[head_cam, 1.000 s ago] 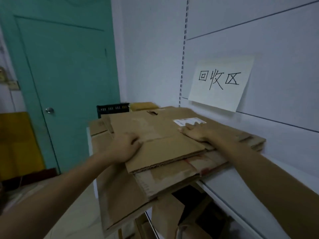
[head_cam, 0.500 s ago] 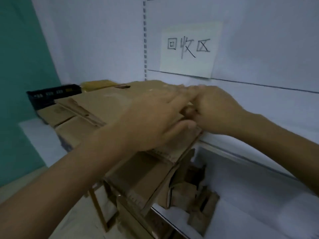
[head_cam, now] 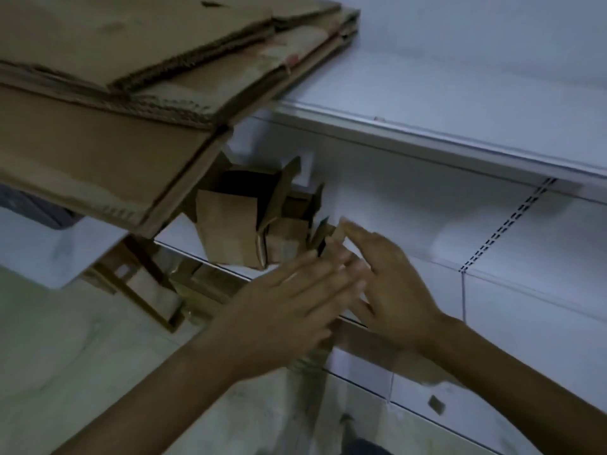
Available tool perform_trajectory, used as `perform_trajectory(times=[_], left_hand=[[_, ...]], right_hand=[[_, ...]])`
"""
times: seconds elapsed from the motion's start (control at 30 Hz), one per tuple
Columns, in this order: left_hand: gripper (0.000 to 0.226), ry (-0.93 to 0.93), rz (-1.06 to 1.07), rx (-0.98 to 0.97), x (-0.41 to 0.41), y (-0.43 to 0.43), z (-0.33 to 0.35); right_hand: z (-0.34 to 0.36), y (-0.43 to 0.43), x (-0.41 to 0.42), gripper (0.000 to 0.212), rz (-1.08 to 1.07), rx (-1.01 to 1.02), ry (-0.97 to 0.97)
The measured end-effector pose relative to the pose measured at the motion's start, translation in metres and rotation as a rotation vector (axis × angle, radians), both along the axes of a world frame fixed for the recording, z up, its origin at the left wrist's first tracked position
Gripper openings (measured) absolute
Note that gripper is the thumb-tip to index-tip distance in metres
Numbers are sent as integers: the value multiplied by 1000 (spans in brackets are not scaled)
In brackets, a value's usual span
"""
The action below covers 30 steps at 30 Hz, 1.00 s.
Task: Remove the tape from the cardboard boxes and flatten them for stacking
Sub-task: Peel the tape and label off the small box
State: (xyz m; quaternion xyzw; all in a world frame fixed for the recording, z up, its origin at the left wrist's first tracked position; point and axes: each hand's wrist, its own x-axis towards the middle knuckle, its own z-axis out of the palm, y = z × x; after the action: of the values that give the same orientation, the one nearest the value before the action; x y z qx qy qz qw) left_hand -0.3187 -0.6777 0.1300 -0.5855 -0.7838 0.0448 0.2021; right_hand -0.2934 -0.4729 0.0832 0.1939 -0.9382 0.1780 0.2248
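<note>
Head view, nearest first: two bare forearms come up from 7 and 4 o'clock, and the left hand and right hand meet just below centre. Both hands' fingers are stretched out straight, close together, and grip nothing. Motion blur smears the tips, so where the left fingers overlap the right ones I cannot tell whether they touch. At 8 o'clock lies a pale, streaked floor. Just beyond the fingertips, toward 11 o'clock, open cardboard boxes sit on a white lower shelf, flaps raised. Their insides are dark and their far sides are hidden under the overhang above. At 10 to 12 o'clock a stack of flattened cardboard rests on the upper shelf, jutting past its front edge and cut off by the frame's top and left. A slotted upright runs down the back panel at 3 o'clock.
</note>
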Motion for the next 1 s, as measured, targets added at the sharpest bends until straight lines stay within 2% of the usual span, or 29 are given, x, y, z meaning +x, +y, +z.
perform_trajectory(times=[0.07, 0.1, 0.17, 0.23, 0.33, 0.4, 0.47, 0.57, 0.67, 0.77, 0.9, 1.0], left_hand=[[63, -113, 169, -38, -2, 0, -16], [62, -158, 229, -36, -1, 3, -22], [57, -231, 282, 13, 0, 3, -34], [57, -300, 374, 64, 2, 1, -48], [61, -382, 576, 124, 4, -2, -56], [62, -424, 669, 119, 8, 4, -58], [62, -474, 709, 118, 17, 17, -61], [59, -541, 779, 105, 32, 40, -73], [57, -663, 826, 188, 42, 59, -90], [74, -818, 838, 287, 39, 80, -107], [102, -871, 795, 384, 27, 112, -122], [114, -908, 717, 509, 19, 122, -119]], right_hand=[[-39, 14, -21, 55, -70, 50, -265], [-57, 22, -32, 57, -114, 29, -409], [-83, 31, -54, 69, -169, -107, -669], [-104, 38, -77, 73, -215, -224, -837], [-121, 48, -116, 73, -313, -96, -868], [-131, 51, -139, 80, -274, -29, -869], [-145, 52, -157, 77, -229, 35, -885], [-166, 54, -165, 65, -223, 85, -896], [-167, 60, -143, 47, -239, -24, -735], [-153, 67, -96, 23, -288, -335, -680], [-116, 72, -19, 6, -404, -1227, -749], [-85, 74, 16, 14, -510, -1656, -780]])
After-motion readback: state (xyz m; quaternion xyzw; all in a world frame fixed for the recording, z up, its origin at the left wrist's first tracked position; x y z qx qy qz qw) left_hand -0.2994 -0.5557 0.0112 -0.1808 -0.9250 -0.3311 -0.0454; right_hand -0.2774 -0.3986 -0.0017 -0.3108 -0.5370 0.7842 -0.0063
